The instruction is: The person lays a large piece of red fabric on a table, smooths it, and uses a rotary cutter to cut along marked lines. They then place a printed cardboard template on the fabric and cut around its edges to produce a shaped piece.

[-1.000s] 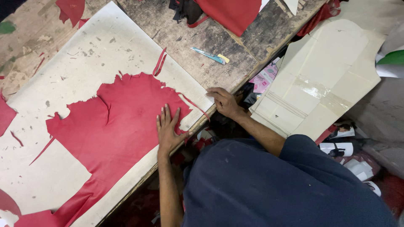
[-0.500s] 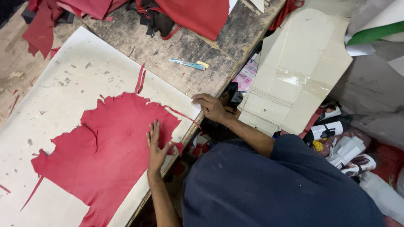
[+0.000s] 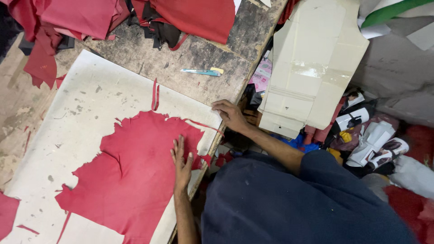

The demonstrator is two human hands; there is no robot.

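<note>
The red hide [image 3: 131,180] lies flat on the white board [image 3: 81,117], which rests on the worn surface [image 3: 190,58]. It looks thin, limp and light, a soft sheet with ragged cut edges and narrow tails that would likely flop, fold or stretch if lifted by one corner. Flat palms hold it down best; to lift it, a pinch at two spread points along a solid edge seems safer than at the thin tails, which could tear.

The left hand [image 3: 182,163] lies flat on the hide near its right edge, fingers stretched out and a little spread, gripping nothing. The right hand [image 3: 230,115] rests at the board's near corner by the surface edge, fingers curled loosely down; whether it pinches the thin red tail there I cannot tell.

Counts: one hide on the board, one board, one loose red strip [image 3: 155,96] above the hide, one blue knife [image 3: 201,72] on the surface well apart from both hands. One pale card pattern [image 3: 312,68] leans beside the surface. Piles of red leather [image 3: 190,16] sit at the far edge, too bunched to count, and a heap of mixed scraps [image 3: 370,135] lies on the floor to the right
</note>
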